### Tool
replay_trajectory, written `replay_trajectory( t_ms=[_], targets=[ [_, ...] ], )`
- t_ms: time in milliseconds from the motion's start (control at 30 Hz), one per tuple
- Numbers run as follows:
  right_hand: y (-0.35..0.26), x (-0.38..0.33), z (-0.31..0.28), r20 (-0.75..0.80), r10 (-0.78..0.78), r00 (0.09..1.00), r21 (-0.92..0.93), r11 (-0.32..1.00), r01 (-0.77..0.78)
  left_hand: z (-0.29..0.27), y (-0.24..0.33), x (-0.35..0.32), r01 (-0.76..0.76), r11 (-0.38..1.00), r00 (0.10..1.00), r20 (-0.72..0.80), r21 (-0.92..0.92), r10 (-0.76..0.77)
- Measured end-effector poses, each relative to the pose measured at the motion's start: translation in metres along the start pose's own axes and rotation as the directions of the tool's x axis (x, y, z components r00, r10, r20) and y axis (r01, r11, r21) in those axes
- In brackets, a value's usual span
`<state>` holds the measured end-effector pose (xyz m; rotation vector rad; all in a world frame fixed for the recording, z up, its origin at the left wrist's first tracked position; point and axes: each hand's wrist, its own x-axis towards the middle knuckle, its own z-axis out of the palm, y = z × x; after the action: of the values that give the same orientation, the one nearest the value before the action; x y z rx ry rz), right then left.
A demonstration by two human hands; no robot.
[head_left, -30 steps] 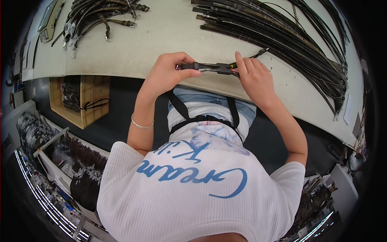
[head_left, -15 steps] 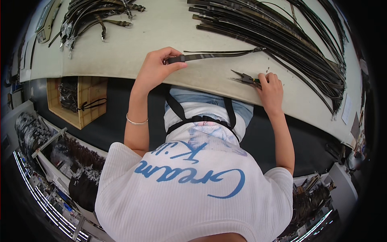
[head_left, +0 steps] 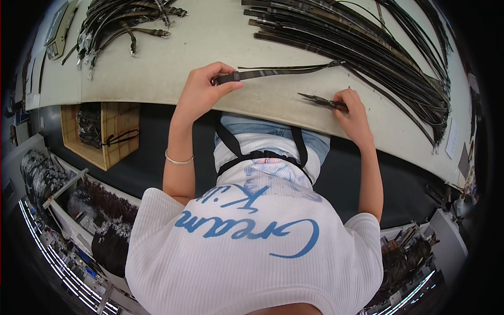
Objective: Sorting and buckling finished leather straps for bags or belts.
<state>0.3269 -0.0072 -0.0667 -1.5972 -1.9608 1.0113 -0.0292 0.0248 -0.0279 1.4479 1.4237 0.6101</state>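
Note:
My left hand (head_left: 202,92) is closed around the looped end of a black belt (head_left: 265,73), pinching it between thumb and fingers over the table's near edge. The belt stretches to the right across the tabletop, beside a thinner dark strip, toward a small dark buckle-like piece. My right hand (head_left: 354,113) grips a pair of dark needle-nose pliers (head_left: 320,100) by the handles. The jaws point left, close together and apart from the belt. What the left fingertips press on at the belt's end is partly hidden.
On the pale table (head_left: 189,47), a large pile of black belts (head_left: 341,47) lies at the far right. Belts with metal buckles (head_left: 126,26) lie at the far left. Below the left edge stands a wooden box (head_left: 118,123) holding dark items. Racks of dark straps (head_left: 113,210) stand behind me.
The pliers have turned in my right hand, and their jaws now look closer together. My right fingers have shifted their grip slightly. The left hand and the belt have hardly moved.

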Motion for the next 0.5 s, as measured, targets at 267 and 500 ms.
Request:
replay_trajectory(
  t_ms=[267,500],
  targets=[
    [0.003,-0.009,0.028,-0.359,-0.085,0.929,-0.119,0.992,0.045,0.000,0.003,0.001,-0.011,1.000,1.000,-0.010,-0.006,0.011],
    [-0.004,-0.014,0.027,-0.277,-0.114,0.954,-0.058,0.993,0.102,0.001,0.001,0.000,-0.040,0.998,0.999,-0.030,-0.040,0.039]
  ],
)
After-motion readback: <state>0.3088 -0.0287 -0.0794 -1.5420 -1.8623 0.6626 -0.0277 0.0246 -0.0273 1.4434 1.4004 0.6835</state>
